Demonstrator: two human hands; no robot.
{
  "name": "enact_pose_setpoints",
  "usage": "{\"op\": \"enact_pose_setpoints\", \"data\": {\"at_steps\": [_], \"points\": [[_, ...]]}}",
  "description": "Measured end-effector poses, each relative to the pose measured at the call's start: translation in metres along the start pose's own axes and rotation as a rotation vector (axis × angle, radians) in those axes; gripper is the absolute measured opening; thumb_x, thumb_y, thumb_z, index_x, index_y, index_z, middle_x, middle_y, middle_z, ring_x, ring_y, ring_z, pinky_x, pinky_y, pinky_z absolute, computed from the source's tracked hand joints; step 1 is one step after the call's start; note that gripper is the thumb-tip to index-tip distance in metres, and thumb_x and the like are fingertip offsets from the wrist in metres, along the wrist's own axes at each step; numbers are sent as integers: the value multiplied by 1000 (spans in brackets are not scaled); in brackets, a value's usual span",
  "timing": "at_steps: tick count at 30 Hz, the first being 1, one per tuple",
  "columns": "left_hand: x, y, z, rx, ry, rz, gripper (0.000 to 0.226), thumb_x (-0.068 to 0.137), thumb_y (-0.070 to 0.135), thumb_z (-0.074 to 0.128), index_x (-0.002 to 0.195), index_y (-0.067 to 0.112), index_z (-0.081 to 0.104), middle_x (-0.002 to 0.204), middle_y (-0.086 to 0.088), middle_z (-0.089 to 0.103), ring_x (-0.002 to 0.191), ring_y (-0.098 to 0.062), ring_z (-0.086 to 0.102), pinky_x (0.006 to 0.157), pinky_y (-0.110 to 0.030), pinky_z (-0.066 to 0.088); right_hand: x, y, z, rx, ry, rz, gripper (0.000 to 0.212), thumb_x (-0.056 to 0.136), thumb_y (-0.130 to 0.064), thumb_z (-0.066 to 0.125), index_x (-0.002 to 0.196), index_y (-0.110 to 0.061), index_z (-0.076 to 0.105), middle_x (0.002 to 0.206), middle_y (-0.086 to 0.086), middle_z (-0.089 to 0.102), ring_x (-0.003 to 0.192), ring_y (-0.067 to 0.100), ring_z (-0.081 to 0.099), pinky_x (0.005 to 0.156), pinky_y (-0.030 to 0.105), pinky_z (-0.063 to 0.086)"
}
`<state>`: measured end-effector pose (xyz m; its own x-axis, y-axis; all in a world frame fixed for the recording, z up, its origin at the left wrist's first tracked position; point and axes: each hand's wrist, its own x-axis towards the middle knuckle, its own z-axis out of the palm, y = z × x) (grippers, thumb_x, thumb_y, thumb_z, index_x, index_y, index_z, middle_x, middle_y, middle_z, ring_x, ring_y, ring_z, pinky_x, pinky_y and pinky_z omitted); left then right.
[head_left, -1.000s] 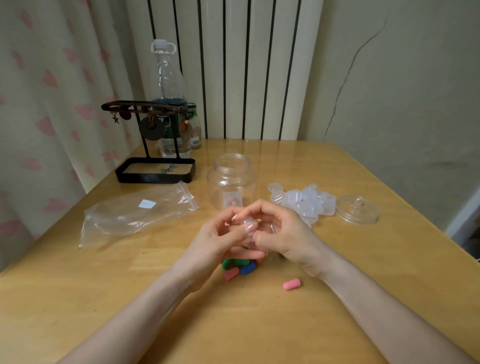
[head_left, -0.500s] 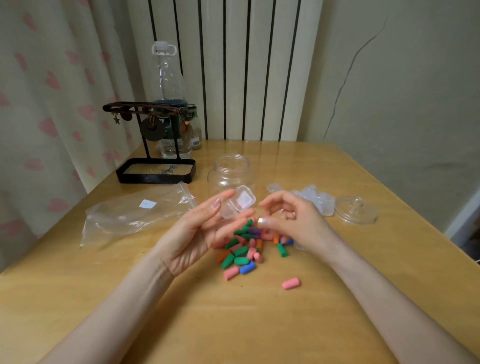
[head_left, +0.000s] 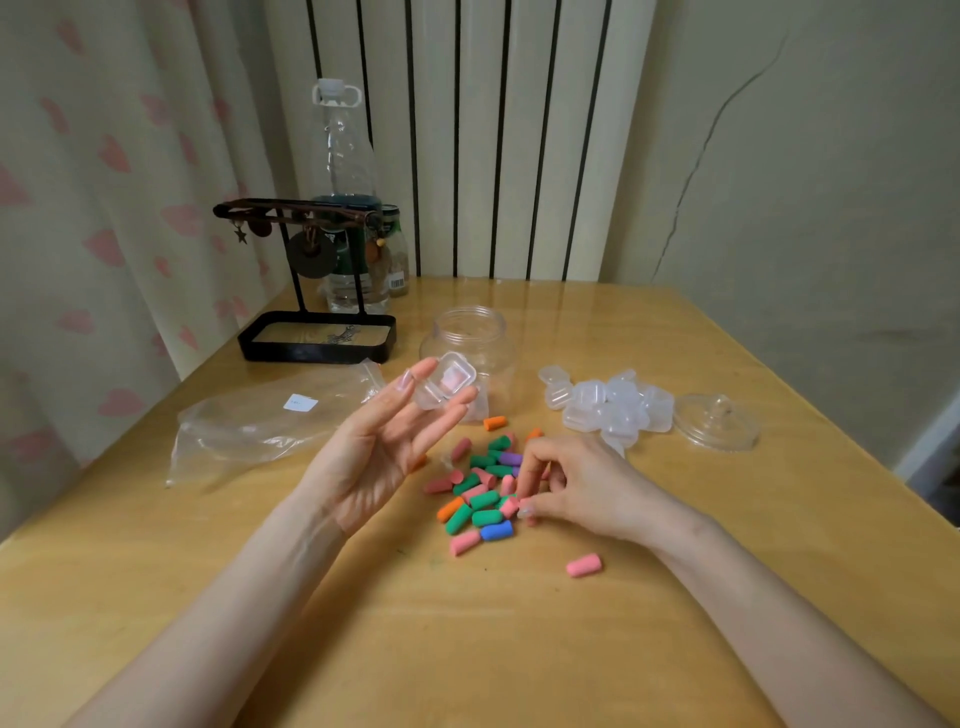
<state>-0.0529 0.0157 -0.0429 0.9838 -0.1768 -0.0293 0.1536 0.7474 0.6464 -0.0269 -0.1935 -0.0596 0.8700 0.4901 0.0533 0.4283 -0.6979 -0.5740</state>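
1. While it hovers just in front of the clear jar (head_left: 470, 358), the small open box (head_left: 444, 387) is pinched between the thumb and fingertips of the left hand (head_left: 374, 457).
2. Nearer than the jar, the right hand (head_left: 587, 488) curls its fingers, pinching a pink earplug (head_left: 521, 505) in the earplug pile (head_left: 483, 493).
3. Right of the jar lie spare boxes (head_left: 608, 405).

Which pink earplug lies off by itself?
The pink earplug nearest the camera, alone near the right hand; other pink ones sit in the coloured pile.
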Motion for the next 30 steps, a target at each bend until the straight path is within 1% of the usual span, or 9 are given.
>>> {"op": "enact_pose_setpoints", "data": {"at_steps": [3,5,11,15,18,20,22,27,30], "points": [[0,0,0,3,4,3,44,84,12,51,127,4,51,110,-31,64,106,-35,64,83,-35,55,-1,-2,-2,100,-29,-42,29,74,-4,72,87,-30,65,66,-9,66,50,-2,54,56,13,39],[0,-1,-1,4,8,2,43,84,12,51,127,4,51,111,-31,64,106,-35,64,82,-35,56,0,-1,0,82,-48,-73,33,76,-5,72,94,-32,70,72,-5,64,53,2,52,59,16,44],[4,-4,-4,57,-11,-3,45,84,12,52,129,5,50,119,-30,60,110,-35,62,86,-36,54,1,0,7,91,-16,-60,10,76,-6,73,81,-14,70,61,-6,63,55,0,56,58,10,41],[6,-7,-9,148,-86,-3,66,71,19,74,131,6,49,98,-20,70,113,-35,60,88,-40,53,-2,-3,-5,200,1,-12,13,76,1,69,77,-12,65,59,-4,66,54,2,59,56,13,42],[7,-12,-10,174,-140,-47,83,57,23,89,130,7,52,113,-21,65,114,-35,59,81,-37,57,-8,-7,-35,491,171,-24,10,78,4,68,82,-4,64,69,5,72,61,13,58,59,24,44],[7,-19,-9,197,-183,-85,80,58,25,88,129,9,54,125,-22,60,114,-34,60,82,-34,57,-12,-13,-47,720,239,-69,8,81,3,65,88,-1,63,86,16,72,67,22,55,62,29,46],[6,-26,-8,280,-210,-97,72,62,30,86,126,12,59,123,-18,62,108,-28,64,83,-31,56,-14,-19,-45,818,217,-75,8,81,2,63,90,2,64,89,16,72,66,22,54,58,24,45],[4,-35,-7,511,-201,-48,49,78,30,63,126,19,59,126,-13,61,105,-20,62,85,-25,52,-11,-26,-21,715,187,34,6,79,0,69,85,2,68,73,18,69,61,19,55,54,22,44],[3,-35,-7,502,-220,-24,51,76,35,69,125,23,60,112,-19,56,100,-22,61,86,-26,53,-9,-27,-15,660,191,32,7,79,-2,70,85,1,70,70,13,71,60,12,59,57,22,46]]}}
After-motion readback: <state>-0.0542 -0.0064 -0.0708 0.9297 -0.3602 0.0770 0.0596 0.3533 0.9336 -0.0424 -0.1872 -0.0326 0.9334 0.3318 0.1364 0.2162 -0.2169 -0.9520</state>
